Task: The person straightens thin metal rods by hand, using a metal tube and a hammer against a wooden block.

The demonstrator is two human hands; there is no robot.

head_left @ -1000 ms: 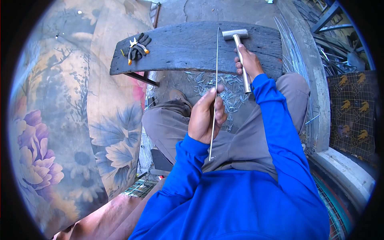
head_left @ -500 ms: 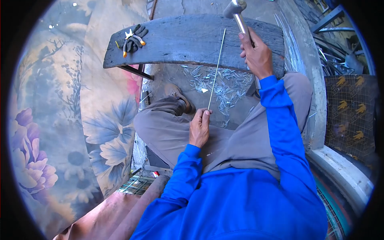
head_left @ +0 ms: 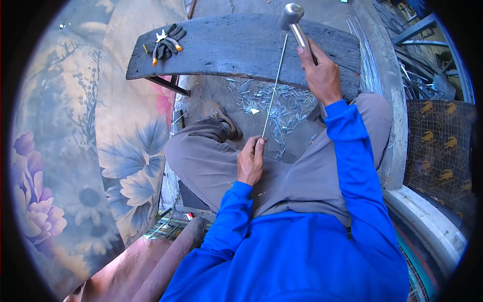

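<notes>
My left hand (head_left: 251,160) pinches the near end of a thin metal rod (head_left: 274,90) over my lap. The rod slants away from me, and its far end overlaps the dark wooden bench (head_left: 226,48). In my right hand (head_left: 322,73) is a hammer (head_left: 297,26) with a metal head and a shiny handle, the head raised over the far edge of the bench. On the bench's left end, pliers (head_left: 166,45) with orange-tipped handles lie on a dark glove (head_left: 173,34).
Many short cut metal pieces (head_left: 282,108) litter the floor beyond my knees. Long thin rods (head_left: 367,60) lie along the right by a concrete ledge (head_left: 390,85). A flowered cloth (head_left: 85,151) covers the left side. A metal frame (head_left: 417,27) stands at the far right.
The hammer head has come down slightly toward the bench, with my right hand lower. My left hand keeps its pinch on the rod. The view has shifted a little.
</notes>
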